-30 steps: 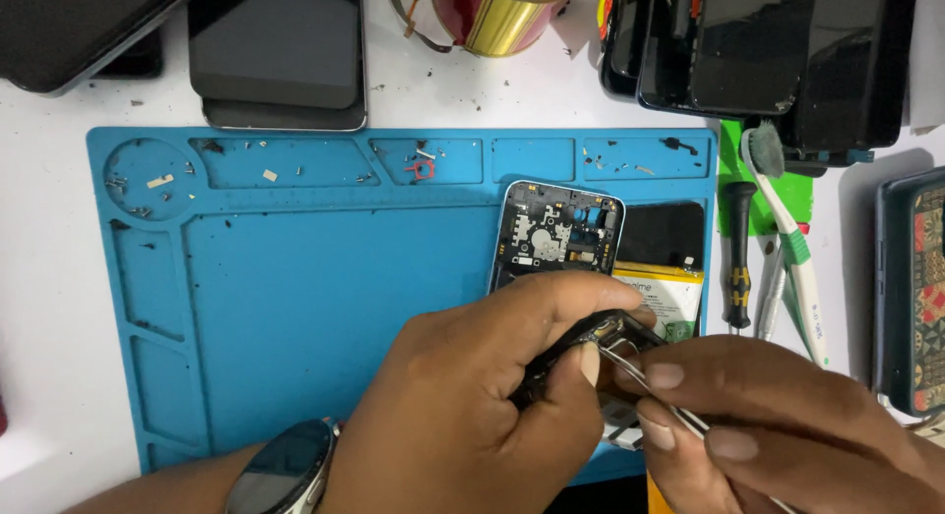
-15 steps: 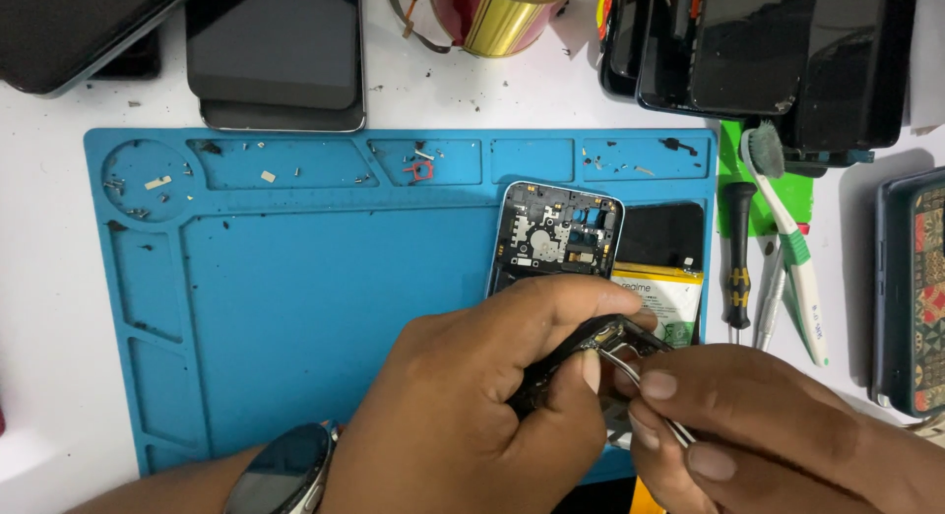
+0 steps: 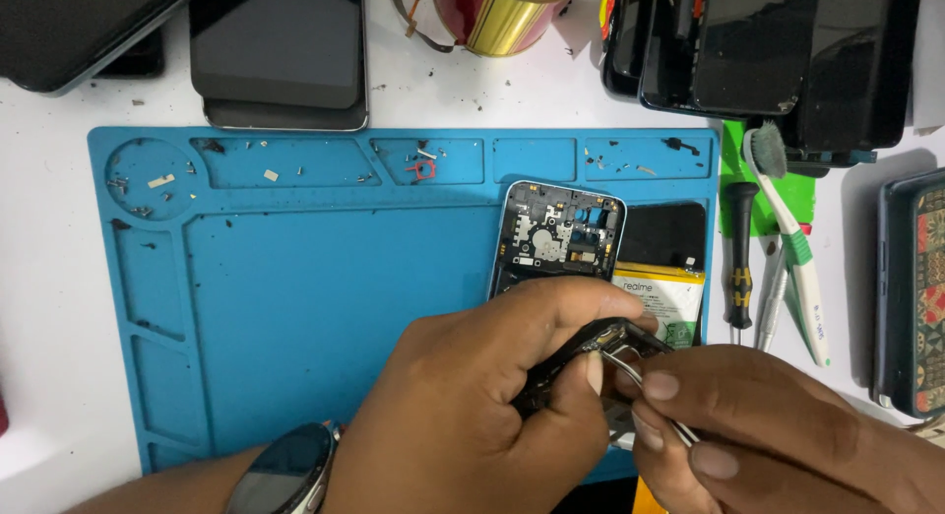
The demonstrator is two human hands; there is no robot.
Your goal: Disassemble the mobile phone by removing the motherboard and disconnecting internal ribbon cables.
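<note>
My left hand (image 3: 482,396) grips a small black phone part (image 3: 600,342) between thumb and fingers, low over the blue repair mat (image 3: 325,307). My right hand (image 3: 768,430) pinches thin metal tweezers (image 3: 640,381) whose tips touch that black part. Just beyond the hands lies an opened phone (image 3: 561,233) with its circuit board bare, and a battery (image 3: 664,302) beside it. A dark watch (image 3: 285,470) sits on my left wrist.
Several dark phones and screens (image 3: 281,51) lie along the back edge, with more stacked at the top right (image 3: 778,51). A red and gold roll (image 3: 492,12) stands at the back. A screwdriver (image 3: 738,258) and a toothbrush (image 3: 792,248) lie right of the mat. Tiny screws (image 3: 423,164) sit in the mat's trays.
My right hand has shifted slightly left and up, bringing the tweezers closer into the black part. My left hand has held still.
</note>
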